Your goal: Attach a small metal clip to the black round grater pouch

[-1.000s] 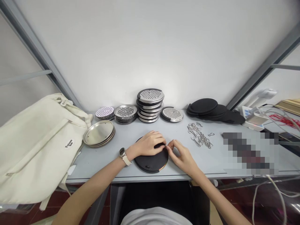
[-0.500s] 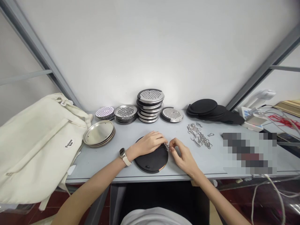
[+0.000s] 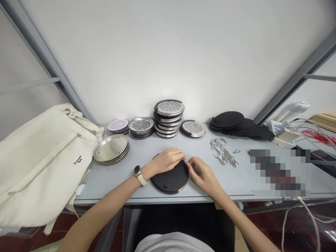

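Note:
In front of me on the table lies a black round disc [image 3: 170,182], flat, with a small hole near its front and a copper-coloured glint at its right front edge. My left hand [image 3: 168,161] rests palm down across its far part, fingers curled over it toward the right rim. A small silver metal clip [image 3: 186,161] sits at that rim, between both hands' fingertips. My right hand [image 3: 202,173] pinches the clip with thumb and forefinger. Where exactly the clip meets the disc is hidden by my fingers.
Behind stand a tall stack of round graters [image 3: 169,120], a single grater [image 3: 193,128], grater plates [image 3: 141,126] and plain metal discs [image 3: 111,148]. Black discs [image 3: 228,119] and loose metal clips [image 3: 225,153] lie right. A cream bag [image 3: 47,164] fills the left.
My right hand drew slightly away from the rim, showing more of the clip, then came back in close. My left hand and the black disc stayed nearly still.

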Motion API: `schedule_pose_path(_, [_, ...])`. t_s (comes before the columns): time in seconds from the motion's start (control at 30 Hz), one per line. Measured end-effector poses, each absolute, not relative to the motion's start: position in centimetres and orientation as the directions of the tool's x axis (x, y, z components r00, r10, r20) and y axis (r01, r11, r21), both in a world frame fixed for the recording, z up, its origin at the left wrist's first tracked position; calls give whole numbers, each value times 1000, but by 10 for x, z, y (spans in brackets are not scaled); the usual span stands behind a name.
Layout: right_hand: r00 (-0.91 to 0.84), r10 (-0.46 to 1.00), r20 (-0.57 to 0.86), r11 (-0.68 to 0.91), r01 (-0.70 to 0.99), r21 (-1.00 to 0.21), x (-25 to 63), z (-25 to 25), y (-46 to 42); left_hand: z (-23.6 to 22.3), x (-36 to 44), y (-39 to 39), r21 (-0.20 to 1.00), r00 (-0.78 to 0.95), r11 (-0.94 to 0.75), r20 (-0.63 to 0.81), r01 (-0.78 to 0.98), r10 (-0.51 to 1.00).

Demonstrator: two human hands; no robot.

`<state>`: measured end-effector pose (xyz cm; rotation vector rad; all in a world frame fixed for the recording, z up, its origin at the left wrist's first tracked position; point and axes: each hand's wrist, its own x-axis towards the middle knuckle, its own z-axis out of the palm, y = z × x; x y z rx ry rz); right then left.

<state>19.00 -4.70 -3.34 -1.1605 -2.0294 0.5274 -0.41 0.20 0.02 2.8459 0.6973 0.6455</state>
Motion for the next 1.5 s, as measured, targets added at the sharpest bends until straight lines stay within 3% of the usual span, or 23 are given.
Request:
schedule_pose_path(0.43, [-336,858,388,513,563,-648,190,-33,-47,1,-2,-2,233,767,-864,397,447,504])
schedule_pose_path(0.7, [-360,841,404,541,529,-654,191,-32,-49,-1,-2,0,402,763,-836,380,374,524])
schedule_pose_path(1.07, [-402,850,341,523,565,-638,189,-34,-45,-2,-3,2,258,783,-869,379,423,494])
schedule_pose_path(1.5, [-405,825,395,566,582,-584,189,-32,-49,0,-2,0,281,816,-885,355,372,456])
